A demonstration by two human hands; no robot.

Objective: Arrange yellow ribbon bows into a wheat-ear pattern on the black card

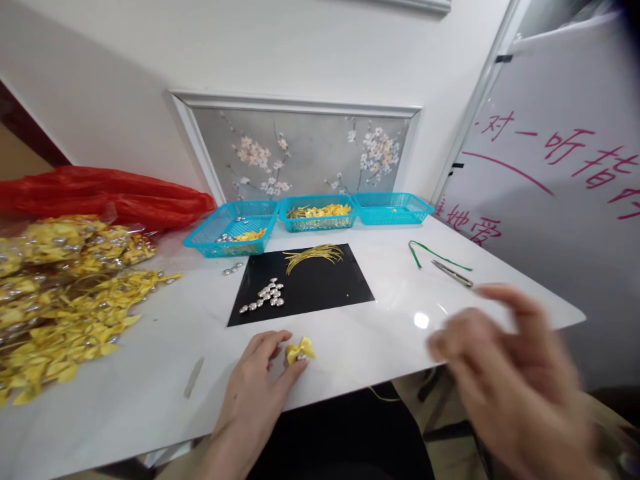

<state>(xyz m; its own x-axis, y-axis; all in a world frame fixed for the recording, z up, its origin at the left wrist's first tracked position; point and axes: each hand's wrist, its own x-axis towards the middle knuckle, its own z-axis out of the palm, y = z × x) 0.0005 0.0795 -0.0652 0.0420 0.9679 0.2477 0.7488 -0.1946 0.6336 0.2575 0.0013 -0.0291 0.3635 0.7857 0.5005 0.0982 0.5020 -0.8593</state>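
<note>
A small yellow ribbon bow [301, 349] with silvery beads at its lower edge is at the near edge of the white table. My left hand [257, 380] is closed around its left side, the thumb touching the beads and the index finger curled above. To the right, my right hand [515, 373] is raised over the table's front edge, its fingers bent and smeared by motion. Whether it holds anything is not visible. A thin gold cord [385, 397] hangs below the table edge, between the hands.
A black mat [320, 287] carries silver beads [270, 293] and gold cords [315, 255]. Three blue baskets [230, 247] line the back. Finished-looking yellow bows [75, 320] are heaped left beside red plastic [100, 193]. Small scissors [453, 273] and green cord [440, 255] lie right.
</note>
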